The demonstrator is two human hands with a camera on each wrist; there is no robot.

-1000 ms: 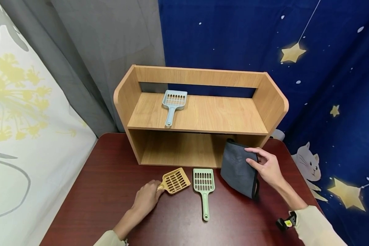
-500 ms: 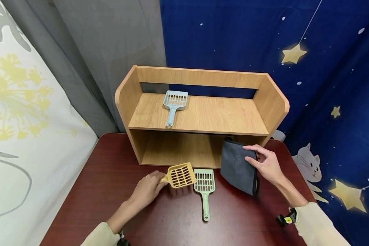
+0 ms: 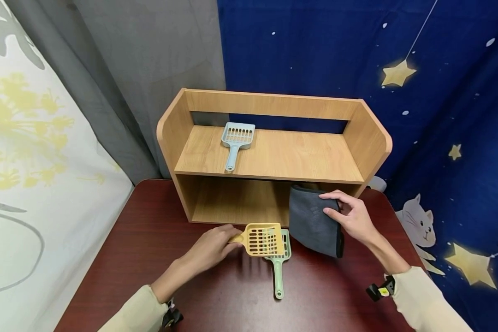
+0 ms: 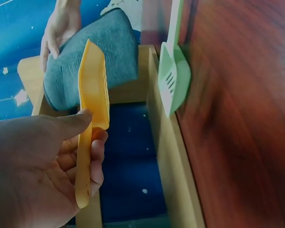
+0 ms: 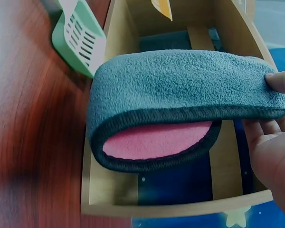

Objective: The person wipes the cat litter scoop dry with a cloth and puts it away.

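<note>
My left hand (image 3: 213, 246) grips a yellow slotted litter scoop (image 3: 246, 236) by its handle. In the left wrist view that scoop (image 4: 91, 90) appears nearly edge-on, thumb on one side and curled fingers on the other. A green litter scoop (image 3: 278, 276) lies on the table, its head partly covered by the yellow one in the head view. My right hand (image 3: 354, 219) pinches the edge of a folded grey cloth (image 3: 313, 221) in front of the shelf. Pink lining shows inside the dark-bound fold of the cloth (image 5: 180, 80) in the right wrist view.
A two-tier wooden shelf (image 3: 299, 154) stands at the back of the dark red table (image 3: 149, 258). On its upper board, left of centre, lies a light blue litter scoop (image 3: 233, 154). Grey and blue star-patterned curtains (image 3: 299, 50) hang behind.
My left hand has lifted the yellow scoop and carried it right, over the green scoop's head. My right hand has shifted the cloth slightly left.
</note>
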